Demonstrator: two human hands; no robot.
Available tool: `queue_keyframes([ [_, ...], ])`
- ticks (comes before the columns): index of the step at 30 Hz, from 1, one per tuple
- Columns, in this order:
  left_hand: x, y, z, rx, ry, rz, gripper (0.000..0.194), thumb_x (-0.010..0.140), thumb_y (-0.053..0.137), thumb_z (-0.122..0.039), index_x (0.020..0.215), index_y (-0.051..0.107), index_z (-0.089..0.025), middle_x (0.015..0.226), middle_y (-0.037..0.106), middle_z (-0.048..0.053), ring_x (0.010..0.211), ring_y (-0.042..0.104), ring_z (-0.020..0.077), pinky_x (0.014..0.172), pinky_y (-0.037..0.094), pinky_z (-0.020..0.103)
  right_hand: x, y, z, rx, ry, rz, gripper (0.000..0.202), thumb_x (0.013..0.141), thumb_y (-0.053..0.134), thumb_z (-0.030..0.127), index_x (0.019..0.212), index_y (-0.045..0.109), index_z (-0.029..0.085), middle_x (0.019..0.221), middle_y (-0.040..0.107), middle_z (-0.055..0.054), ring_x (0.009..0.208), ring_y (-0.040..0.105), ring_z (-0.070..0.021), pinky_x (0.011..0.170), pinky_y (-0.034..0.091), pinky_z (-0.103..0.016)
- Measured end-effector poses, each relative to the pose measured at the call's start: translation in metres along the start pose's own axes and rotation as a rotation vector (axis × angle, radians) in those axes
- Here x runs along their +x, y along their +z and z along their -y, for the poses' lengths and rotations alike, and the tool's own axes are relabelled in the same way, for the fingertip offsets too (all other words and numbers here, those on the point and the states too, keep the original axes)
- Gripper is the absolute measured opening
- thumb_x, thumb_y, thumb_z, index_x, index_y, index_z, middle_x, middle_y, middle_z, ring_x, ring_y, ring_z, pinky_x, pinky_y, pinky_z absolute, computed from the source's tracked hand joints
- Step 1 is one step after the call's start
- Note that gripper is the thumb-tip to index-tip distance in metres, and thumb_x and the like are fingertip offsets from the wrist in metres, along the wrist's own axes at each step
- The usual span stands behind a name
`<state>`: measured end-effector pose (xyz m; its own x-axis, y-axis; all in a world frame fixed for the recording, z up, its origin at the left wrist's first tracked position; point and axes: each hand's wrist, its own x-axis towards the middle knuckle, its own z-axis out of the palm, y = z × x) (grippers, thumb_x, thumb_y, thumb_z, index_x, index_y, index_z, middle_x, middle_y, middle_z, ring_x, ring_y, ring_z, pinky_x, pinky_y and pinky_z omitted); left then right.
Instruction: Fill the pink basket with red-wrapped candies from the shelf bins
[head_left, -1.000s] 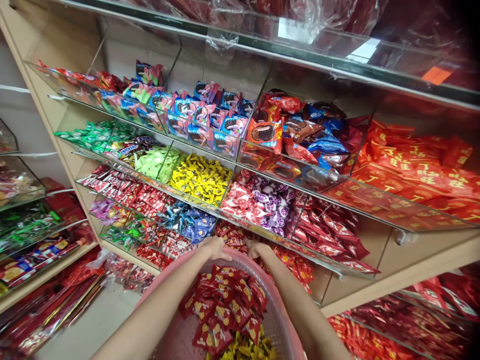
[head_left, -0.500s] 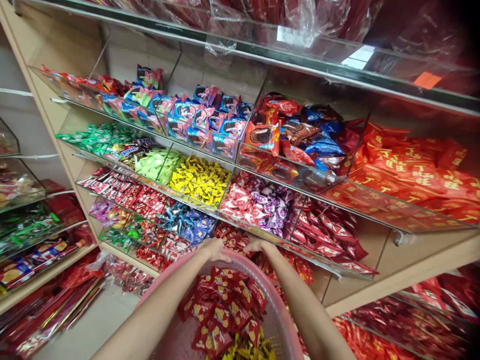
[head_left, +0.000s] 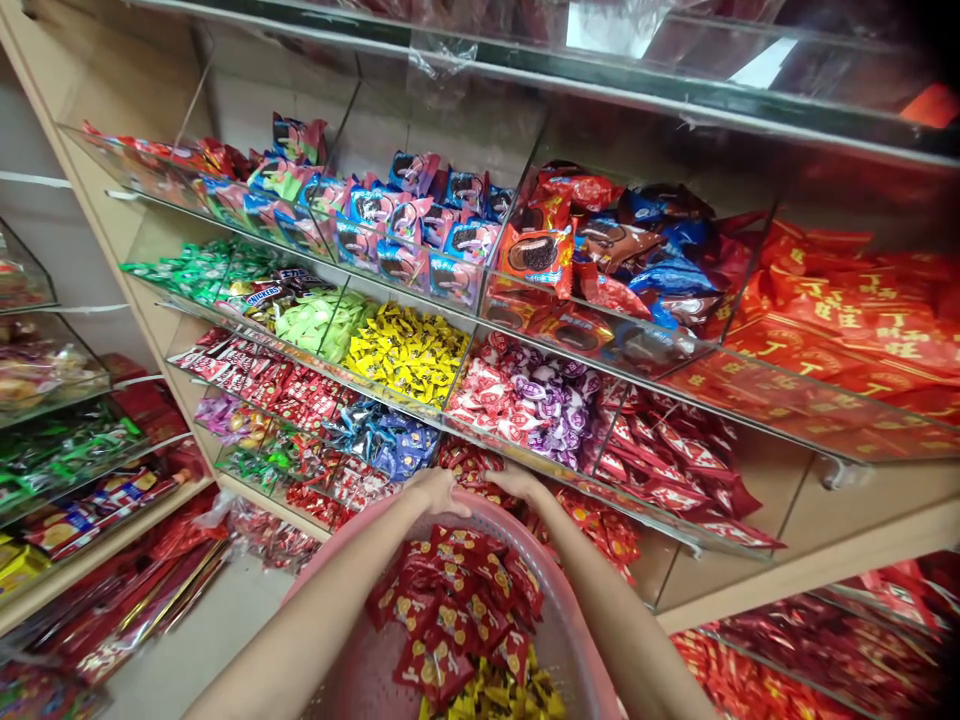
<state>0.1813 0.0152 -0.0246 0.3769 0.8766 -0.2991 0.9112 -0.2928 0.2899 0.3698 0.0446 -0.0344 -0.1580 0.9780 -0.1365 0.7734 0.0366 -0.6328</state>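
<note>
My left hand (head_left: 437, 491) is at the far rim of a pink perforated basket (head_left: 581, 615), its thumb apart from its fingers and nothing seen between them. Just to its right, my right hand (head_left: 513, 481) stretches its fingers over small red packets (head_left: 463, 462) in a shelf bin beyond the rim. Its fingertips are partly hidden, and no held packet shows. Between my forearms, the basket holds red wrapped packets (head_left: 442, 610) and yellow wrapped sweets (head_left: 506, 695).
Slanted shelves with clear dividers hold yellow sweets (head_left: 409, 350), red and purple sweets (head_left: 551, 400), blue-and-pink packs (head_left: 401, 225) and orange-red packs (head_left: 855, 310). A glass shelf edge (head_left: 525, 85) crosses above. More packs lie on shelves at the left.
The view has shifted slightly, so the shelves and basket appear a little further right. My hands remain at the far rim, with the right hand's fingers slightly further left relative to it.
</note>
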Motion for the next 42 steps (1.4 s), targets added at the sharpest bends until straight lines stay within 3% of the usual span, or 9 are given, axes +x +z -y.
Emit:
queue_keyframes([
  [12, 0.0, 0.003, 0.0, -0.006, 0.01, -0.017, 0.056, 0.056, 0.054, -0.069, 0.077, 0.064, -0.019, 0.084, 0.066, 0.008, 0.079, 0.061, 0.0239, 0.065, 0.044, 0.027, -0.103, -0.016, 0.053, -0.577, -0.326, -0.065, 0.055, 0.08, 0.049, 0.024, 0.131, 0.03, 0.021, 0.116, 0.052, -0.011, 0.103, 0.047, -0.0253, 0.084, 0.035, -0.038],
  [16, -0.002, 0.002, -0.002, 0.016, -0.004, 0.015, 0.043, 0.063, 0.055, -0.057, 0.078, 0.064, -0.017, 0.084, 0.066, 0.009, 0.076, 0.062, 0.0231, 0.063, 0.044, 0.027, -0.139, 0.004, 0.07, -0.481, -0.453, 0.066, 0.061, 0.076, 0.052, 0.023, 0.131, 0.027, 0.021, 0.121, 0.049, -0.01, 0.108, 0.045, -0.0235, 0.087, 0.034, -0.035],
  [19, -0.005, -0.001, -0.003, 0.015, -0.007, 0.007, 0.054, 0.058, 0.055, -0.066, 0.079, 0.064, -0.017, 0.085, 0.066, 0.01, 0.077, 0.061, 0.0241, 0.064, 0.045, 0.028, -0.151, 0.034, 0.076, -0.503, -0.471, 0.224, 0.061, 0.073, 0.057, 0.023, 0.128, 0.03, 0.016, 0.116, 0.053, -0.013, 0.108, 0.046, -0.0252, 0.087, 0.036, -0.036],
  [23, -0.005, -0.002, -0.003, 0.021, 0.006, 0.005, 0.062, 0.055, 0.051, -0.072, 0.081, 0.064, -0.018, 0.088, 0.066, 0.011, 0.081, 0.061, 0.0258, 0.066, 0.046, 0.029, -0.15, 0.073, 0.075, -0.64, -0.504, 0.225, 0.046, 0.07, 0.061, 0.02, 0.113, 0.045, 0.013, 0.102, 0.059, -0.012, 0.1, 0.05, -0.0272, 0.083, 0.04, -0.038],
  [26, -0.003, -0.001, -0.003, 0.028, 0.02, 0.008, 0.064, 0.055, 0.05, -0.074, 0.082, 0.064, -0.018, 0.091, 0.066, 0.012, 0.084, 0.061, 0.0265, 0.068, 0.046, 0.03, -0.147, 0.093, 0.071, -0.728, -0.523, 0.117, 0.023, 0.077, 0.049, 0.014, 0.1, 0.051, 0.015, 0.1, 0.057, -0.012, 0.096, 0.051, -0.0251, 0.08, 0.042, -0.038],
  [29, -0.004, -0.001, -0.003, 0.011, 0.003, 0.006, 0.064, 0.054, 0.05, -0.074, 0.082, 0.064, -0.018, 0.091, 0.066, 0.011, 0.084, 0.061, 0.0265, 0.068, 0.046, 0.03, -0.148, 0.1, 0.068, -0.776, -0.512, 0.015, 0.023, 0.081, 0.038, 0.009, 0.097, 0.052, 0.017, 0.1, 0.055, -0.012, 0.093, 0.051, -0.0239, 0.076, 0.044, -0.038],
  [34, -0.008, -0.003, -0.005, -0.009, 0.001, -0.001, 0.058, 0.056, 0.053, -0.07, 0.08, 0.063, -0.018, 0.088, 0.066, 0.01, 0.081, 0.061, 0.0249, 0.066, 0.045, 0.029, -0.147, 0.074, 0.073, -0.728, -0.518, 0.058, 0.021, 0.078, 0.051, 0.018, 0.1, 0.051, 0.017, 0.1, 0.054, -0.01, 0.096, 0.05, -0.0246, 0.08, 0.043, -0.039],
  [38, -0.005, -0.002, -0.002, -0.023, 0.042, 0.051, 0.033, 0.064, 0.058, -0.045, 0.077, 0.063, -0.015, 0.084, 0.065, 0.009, 0.073, 0.059, 0.0207, 0.061, 0.042, 0.026, -0.129, 0.039, 0.077, -0.631, -0.579, 0.129, 0.042, 0.075, 0.058, 0.023, 0.114, 0.045, 0.016, 0.119, 0.048, -0.011, 0.114, 0.042, -0.025, 0.092, 0.037, -0.039],
  [42, 0.0, -0.003, 0.004, -0.074, 0.083, 0.134, 0.025, 0.069, 0.054, -0.034, 0.079, 0.065, -0.014, 0.08, 0.066, 0.005, 0.066, 0.056, 0.0158, 0.057, 0.04, 0.023, -0.106, 0.03, 0.082, -0.624, -0.634, 0.21, 0.051, 0.073, 0.059, 0.017, 0.121, 0.042, 0.014, 0.128, 0.043, -0.013, 0.124, 0.034, -0.0238, 0.101, 0.03, -0.038],
])
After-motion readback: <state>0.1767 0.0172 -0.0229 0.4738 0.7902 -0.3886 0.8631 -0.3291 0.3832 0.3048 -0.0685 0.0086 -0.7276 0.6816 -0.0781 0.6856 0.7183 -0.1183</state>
